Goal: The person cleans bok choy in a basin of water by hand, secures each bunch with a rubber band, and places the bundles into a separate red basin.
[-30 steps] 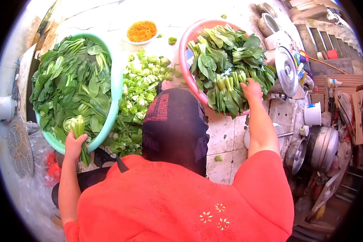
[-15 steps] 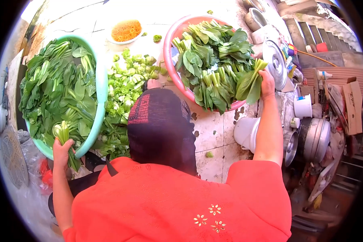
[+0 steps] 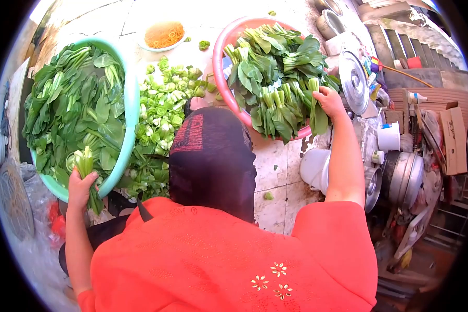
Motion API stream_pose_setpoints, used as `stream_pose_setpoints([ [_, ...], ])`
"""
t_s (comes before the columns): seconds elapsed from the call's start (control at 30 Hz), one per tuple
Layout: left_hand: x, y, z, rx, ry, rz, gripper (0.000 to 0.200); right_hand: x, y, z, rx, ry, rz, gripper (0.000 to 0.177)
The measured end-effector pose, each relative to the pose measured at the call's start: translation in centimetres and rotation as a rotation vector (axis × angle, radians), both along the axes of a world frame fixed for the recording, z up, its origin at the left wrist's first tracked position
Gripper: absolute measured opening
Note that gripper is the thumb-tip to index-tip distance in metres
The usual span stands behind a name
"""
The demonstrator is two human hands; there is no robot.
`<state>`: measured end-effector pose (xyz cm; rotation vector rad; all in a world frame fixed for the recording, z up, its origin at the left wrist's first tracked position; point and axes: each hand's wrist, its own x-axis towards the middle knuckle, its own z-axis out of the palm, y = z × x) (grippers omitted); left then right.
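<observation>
My left hand [image 3: 80, 188] grips a bok choy stalk [image 3: 87, 171] over the near rim of the teal basin [image 3: 131, 112], which is heaped with loose green leaves. My right hand [image 3: 328, 100] is closed on a bok choy [image 3: 315, 112] at the near right edge of the pink basin [image 3: 217, 67], which is full of whole bok choy. Between the two basins lies a pile of cut pale green stem pieces [image 3: 167, 112] on the tiled surface. My dark head covering [image 3: 210, 156] and red top hide the space straight below.
A white bowl of orange shreds [image 3: 164, 35] sits at the back. To the right stand metal pots, a shiny lid [image 3: 353, 80], a white cup [image 3: 390, 138], a white bucket [image 3: 314, 169] and a cardboard box [image 3: 455, 138]. A round grille [image 3: 13, 200] and plastic sheeting lie at the left.
My right hand, which held a bok choy lifted beside the pink basin, has come back over its rim with the stalk. My left hand has raised its stalk slightly.
</observation>
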<state>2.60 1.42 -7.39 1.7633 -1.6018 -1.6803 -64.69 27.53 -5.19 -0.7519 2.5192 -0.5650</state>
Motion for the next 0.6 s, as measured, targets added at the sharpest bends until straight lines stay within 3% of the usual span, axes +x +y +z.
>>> stream_pose_setpoints([
  [0.1,0.5,0.0,-0.2,0.003,-0.006,-0.005,0.036,0.3,-1.4,-1.4,0.308,0.331,0.132,0.054],
  [0.17,0.9,0.0,-0.7,0.003,-0.022,-0.011,0.036,1.2,-3.3,-1.7,0.288,0.376,0.121,0.058],
  [0.3,0.7,-0.1,-1.0,0.009,-0.064,-0.045,0.037,5.3,-8.4,-1.2,0.142,0.182,0.209,0.047],
  [0.43,-0.1,0.2,-0.2,0.023,-0.072,-0.046,0.038,9.0,-11.0,0.1,0.664,0.185,0.177,0.055],
  [0.57,-0.4,0.1,0.0,0.024,-0.078,-0.069,0.041,9.1,-6.8,-3.8,0.684,0.238,0.147,0.052],
  [0.6,-0.5,0.0,-0.1,0.032,-0.087,-0.088,0.042,9.1,-5.8,-4.1,0.572,0.210,0.138,0.049],
])
